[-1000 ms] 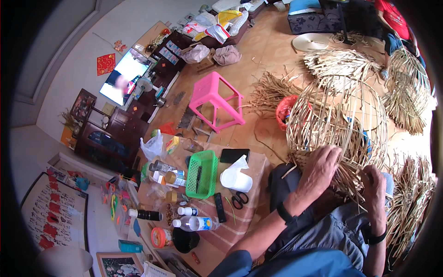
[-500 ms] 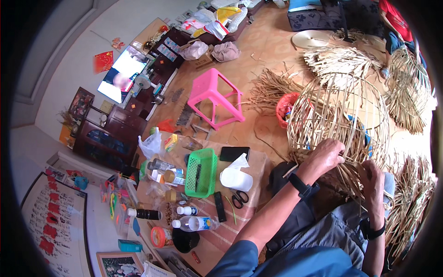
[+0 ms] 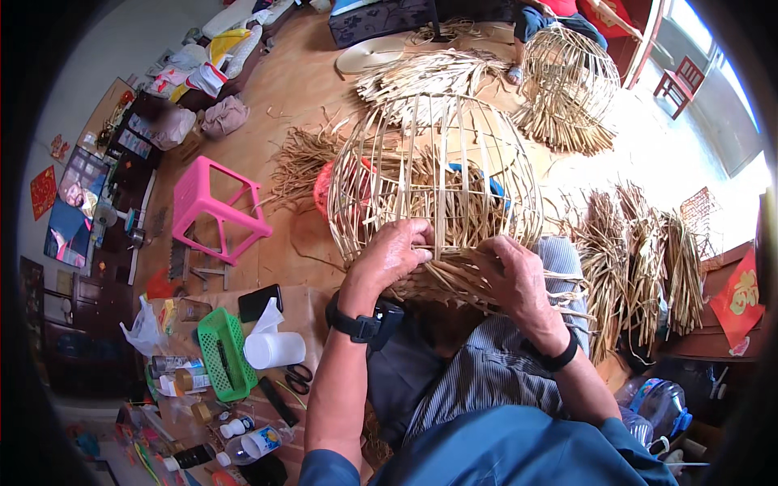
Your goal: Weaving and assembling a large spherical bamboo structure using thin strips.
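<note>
The ribbed basket frame (image 3: 442, 134) rises just beyond the fingers (image 3: 417, 229): the left hand (image 3: 391, 256) curls against its weave, grip unclear; the right hand (image 3: 516, 277) pinches strips (image 3: 460, 277). Leftward, a green basket (image 3: 209, 334) holds a dark slim object (image 3: 223, 357).

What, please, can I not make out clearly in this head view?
In the head view:
Right hand: its exact grip, partly hidden by its own back.
Blue thing: its full shape, hidden behind the frame and straw.
Co-worker: head cut off by the upper edge.
</note>
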The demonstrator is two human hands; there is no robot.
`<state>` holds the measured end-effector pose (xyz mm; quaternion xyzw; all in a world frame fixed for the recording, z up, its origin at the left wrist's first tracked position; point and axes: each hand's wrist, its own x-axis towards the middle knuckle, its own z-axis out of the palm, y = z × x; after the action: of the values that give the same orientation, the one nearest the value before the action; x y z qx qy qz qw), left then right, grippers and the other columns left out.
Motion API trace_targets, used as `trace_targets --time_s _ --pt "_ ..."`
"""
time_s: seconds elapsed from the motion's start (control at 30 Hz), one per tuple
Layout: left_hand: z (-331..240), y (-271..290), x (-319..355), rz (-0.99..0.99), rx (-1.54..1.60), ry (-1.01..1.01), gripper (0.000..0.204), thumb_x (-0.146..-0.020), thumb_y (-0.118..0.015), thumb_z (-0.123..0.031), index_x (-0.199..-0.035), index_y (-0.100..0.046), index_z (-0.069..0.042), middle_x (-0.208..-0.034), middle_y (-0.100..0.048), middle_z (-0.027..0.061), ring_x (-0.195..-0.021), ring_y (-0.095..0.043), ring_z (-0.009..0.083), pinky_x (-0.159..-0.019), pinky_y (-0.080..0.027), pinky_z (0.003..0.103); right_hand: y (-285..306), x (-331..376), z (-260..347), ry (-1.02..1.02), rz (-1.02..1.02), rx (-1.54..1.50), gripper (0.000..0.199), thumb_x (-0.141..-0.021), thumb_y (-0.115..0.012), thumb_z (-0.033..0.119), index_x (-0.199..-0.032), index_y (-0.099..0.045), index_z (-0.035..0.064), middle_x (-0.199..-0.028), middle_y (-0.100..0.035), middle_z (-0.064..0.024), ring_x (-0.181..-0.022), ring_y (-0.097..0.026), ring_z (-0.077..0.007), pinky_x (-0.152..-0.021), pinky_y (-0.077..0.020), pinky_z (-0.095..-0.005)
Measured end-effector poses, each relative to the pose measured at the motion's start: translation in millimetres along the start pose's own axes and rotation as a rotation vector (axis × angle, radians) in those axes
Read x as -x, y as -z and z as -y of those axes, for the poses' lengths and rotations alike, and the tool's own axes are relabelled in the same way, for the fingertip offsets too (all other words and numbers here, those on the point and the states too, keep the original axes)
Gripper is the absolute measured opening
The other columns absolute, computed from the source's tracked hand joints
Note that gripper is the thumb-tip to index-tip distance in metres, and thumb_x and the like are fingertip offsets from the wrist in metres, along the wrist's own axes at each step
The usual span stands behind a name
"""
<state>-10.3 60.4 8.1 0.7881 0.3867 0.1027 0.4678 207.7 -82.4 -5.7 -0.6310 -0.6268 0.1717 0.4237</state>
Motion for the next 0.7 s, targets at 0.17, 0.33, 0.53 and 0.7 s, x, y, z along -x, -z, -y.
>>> trace_targets --time_s 0.17,0.33,0.53,0.7 --pt "6 -12 -8 -0.043 -0.153 0.079 0.024 -0.085 -0.067 0.001 -0.109 -0.074 0.002 -0.106 -0.081 0.0184 -0.107 -0.08 0.0291 -0.088 -0.062 0.041 -11 -3 2 0.128 -0.004 0.083 0.018 -0.094 -0.078 0.015 -0.108 -0.069 0.0071 -0.096 -0.066 -0.0148 -0.082 -0.071 -0.041 -0.067 -0.0572 -0.0497" --pt "28 -27 -11 -0.466 -0.157 -0.516 0.01 -0.081 -0.071 -0.007 -0.088 -0.073 0.0 -0.082 -0.071 0.0233 -0.076 -0.07 0.0394 -0.072 -0.055 0.048 -39 -4 1 0.16 -0.055 0.173 0.013 -0.092 -0.078 0.009 -0.096 -0.066 0.0057 -0.087 -0.063 -0.0162 -0.077 -0.067 -0.0405 -0.065 -0.0541 -0.0501" --pt "31 -30 -9 -0.388 -0.243 -0.395 0.016 -0.077 -0.079 -0.005 -0.092 -0.073 0.0 -0.094 -0.072 0.0259 -0.097 -0.069 0.0443 -0.086 -0.055 0.052 -59 0 3 0.207 -0.052 0.352 0.025 -0.095 -0.077 0.019 -0.089 -0.057 0.0072 -0.084 -0.06 -0.0147 -0.072 -0.067 -0.0394 -0.062 -0.0539 -0.0504" --pt "22 -26 -12 -0.222 -0.37 -0.216 0.026 -0.079 -0.076 -0.001 -0.103 -0.072 0.003 -0.091 -0.074 0.0245 -0.097 -0.073 0.0438 -0.089 -0.058 0.051 -66 1 4 0.111 -0.128 0.194 0.01 -0.096 -0.074 0.011 -0.098 -0.066 0.0053 -0.092 -0.067 -0.0143 -0.078 -0.07 -0.0385 -0.067 -0.0549 -0.0485"
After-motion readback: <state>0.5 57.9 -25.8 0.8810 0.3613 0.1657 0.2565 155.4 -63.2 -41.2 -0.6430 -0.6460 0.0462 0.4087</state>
